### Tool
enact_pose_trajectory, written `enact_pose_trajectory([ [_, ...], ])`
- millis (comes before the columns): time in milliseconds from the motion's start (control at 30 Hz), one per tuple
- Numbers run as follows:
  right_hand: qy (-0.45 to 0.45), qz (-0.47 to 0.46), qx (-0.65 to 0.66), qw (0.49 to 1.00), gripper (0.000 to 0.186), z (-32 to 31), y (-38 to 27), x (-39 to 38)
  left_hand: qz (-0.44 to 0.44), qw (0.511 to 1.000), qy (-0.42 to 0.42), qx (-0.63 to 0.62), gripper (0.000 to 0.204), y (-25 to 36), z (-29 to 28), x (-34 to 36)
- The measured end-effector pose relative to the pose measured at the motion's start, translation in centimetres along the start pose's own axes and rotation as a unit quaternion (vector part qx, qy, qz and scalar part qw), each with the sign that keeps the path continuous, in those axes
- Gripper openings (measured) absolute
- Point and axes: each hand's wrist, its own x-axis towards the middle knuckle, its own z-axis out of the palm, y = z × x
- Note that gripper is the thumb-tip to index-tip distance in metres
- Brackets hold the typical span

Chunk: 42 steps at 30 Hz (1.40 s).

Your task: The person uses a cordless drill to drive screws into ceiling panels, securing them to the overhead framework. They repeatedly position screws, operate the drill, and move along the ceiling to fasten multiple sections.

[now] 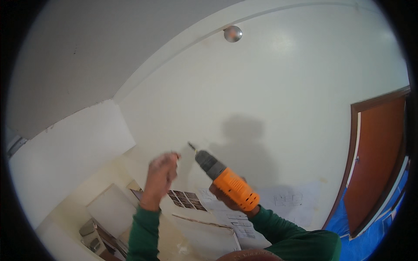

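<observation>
Two green sleeves point(143, 232) were noted. One right hand point(221, 196) was closed on one orange-and-black drill point(235, 188), held up before the wall point(296, 87), its single bit point(191, 145) pointing up and left. One left hand point(160, 176), blurred, was raised near the bit, fingers drawn together; whether they held anything could not be told. Beyond, paper sheets point(287, 200) bore line drawings, exact count undetermined, any lettering too small to read. One reddish-brown door point(376, 161) stood at right; one round fixture point(233, 34) was mounted high up
</observation>
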Motion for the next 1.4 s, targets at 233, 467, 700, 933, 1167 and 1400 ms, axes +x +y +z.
enact_pose_trajectory([
  [233, 0.050, 0.119, 0.215, 0.968, 0.020, -3.5, 5.8, 8.9, 0.123, 0.989, -0.075, 0.023, 0.033, 6.8, 8.2, 13.3],
  [467, 0.134, 0.173, 0.382, 0.898, 0.020, -9.4, 7.3, 12.9, 0.170, 0.983, -0.049, 0.056, 0.037, 9.5, 9.4, 16.9],
  [700, 0.221, 0.154, 0.384, 0.883, 0.026, -11.5, 6.7, 11.8, 0.205, 0.958, -0.078, 0.186, 0.042, 11.9, 12.2, 18.7],
  [933, 0.272, 0.022, 0.428, 0.862, 0.020, -13.7, 7.2, 18.9, 0.319, 0.829, 0.017, 0.459, 0.048, 17.7, 13.3, 20.5],
  [1167, 0.276, -0.002, 0.511, 0.814, 0.017, -15.8, 8.1, 22.9, 0.230, 0.886, -0.069, 0.397, 0.048, 21.5, 16.0, 26.1],
  [1400, 0.269, -0.001, 0.556, 0.787, 0.020, -13.9, 11.7, 26.3, 0.217, 0.889, -0.091, 0.394, 0.043, 22.3, 21.4, 32.9],
])
